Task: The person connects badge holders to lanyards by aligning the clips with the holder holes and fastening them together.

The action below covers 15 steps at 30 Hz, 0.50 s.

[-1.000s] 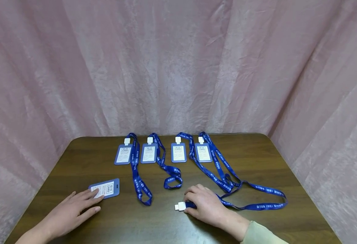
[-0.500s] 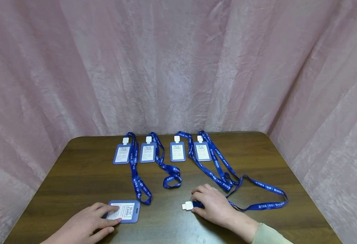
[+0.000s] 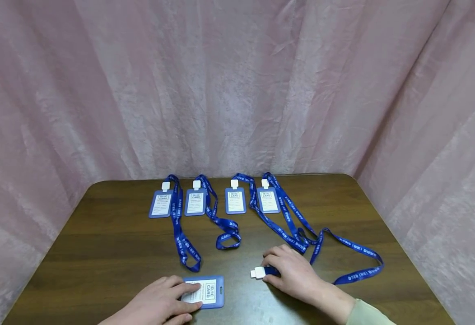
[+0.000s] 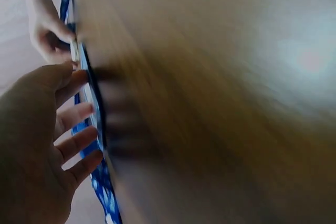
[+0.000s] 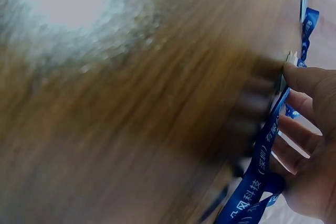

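Near the front edge, a blue ID card holder (image 3: 217, 295) with a white "ID/IC CARD" insert lies flat, its slot end facing right. My left hand (image 3: 158, 302) rests on its left part, fingertips pressing it from above with fingers fairly straight. To the right, my right hand (image 3: 290, 273) pinches a blue lanyard (image 3: 357, 276) just behind its white plastic clip (image 3: 258, 272), which points left toward the holder. A gap separates clip and holder. In the right wrist view, the printed lanyard (image 5: 257, 171) trails below the thumb and fingers.
Along the back of the brown wooden table (image 3: 99, 234) lie several blue card holders, such as a leftmost one (image 3: 161, 205) and a rightmost one (image 3: 268, 201), each clipped to a lanyard. One lanyard loop (image 3: 188, 253) reaches toward my left hand. A pink curtain (image 3: 237, 90) hangs behind.
My left hand has slid the card holder rightward and toward the front edge, turning it slightly. My right hand has shifted a little right with the lanyard clip.
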Each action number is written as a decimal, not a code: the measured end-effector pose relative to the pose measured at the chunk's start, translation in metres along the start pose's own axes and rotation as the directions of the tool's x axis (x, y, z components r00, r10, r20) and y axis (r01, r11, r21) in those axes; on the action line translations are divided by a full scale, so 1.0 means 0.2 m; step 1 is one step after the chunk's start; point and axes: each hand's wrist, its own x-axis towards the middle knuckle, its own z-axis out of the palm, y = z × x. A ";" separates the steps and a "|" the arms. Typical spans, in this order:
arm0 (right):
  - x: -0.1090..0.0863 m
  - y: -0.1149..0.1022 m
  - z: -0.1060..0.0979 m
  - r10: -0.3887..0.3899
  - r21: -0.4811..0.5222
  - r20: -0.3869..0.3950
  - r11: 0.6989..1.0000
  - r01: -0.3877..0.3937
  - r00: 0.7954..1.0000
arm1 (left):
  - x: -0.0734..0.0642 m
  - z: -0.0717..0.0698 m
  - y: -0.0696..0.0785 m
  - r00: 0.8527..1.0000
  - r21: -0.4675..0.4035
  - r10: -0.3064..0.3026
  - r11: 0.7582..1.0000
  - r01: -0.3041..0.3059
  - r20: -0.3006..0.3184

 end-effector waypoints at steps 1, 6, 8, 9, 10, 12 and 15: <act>0.00 0.00 0.00 0.005 -0.001 0.002 1.000 -0.005 1.000 | 0.03 0.00 0.01 1.000 -0.003 0.001 1.000 -0.001 -0.001; -0.02 0.02 -0.01 0.008 -0.009 -0.019 1.000 -0.008 1.000 | 0.17 0.02 0.04 1.000 -0.003 -0.007 1.000 0.007 -0.011; -0.04 0.03 -0.02 0.002 -0.016 -0.039 1.000 -0.003 0.999 | 0.23 0.03 0.05 1.000 0.007 -0.010 1.000 0.010 -0.020; -0.04 0.03 -0.03 0.005 -0.018 -0.044 1.000 -0.006 0.999 | 0.25 0.03 0.05 0.999 0.010 -0.012 1.000 0.012 -0.030; -0.05 0.04 -0.03 0.008 -0.019 -0.048 1.000 -0.009 0.999 | 0.28 0.03 0.06 0.999 0.011 -0.016 1.000 0.017 -0.037; -0.06 0.05 -0.03 0.031 -0.022 -0.041 0.999 -0.032 0.999 | 0.32 0.04 0.07 0.998 0.014 -0.019 1.000 0.020 -0.052; -0.08 0.06 -0.04 0.062 -0.024 -0.025 0.998 -0.062 0.998 | 0.37 0.05 0.08 0.996 0.009 -0.029 1.000 0.029 -0.081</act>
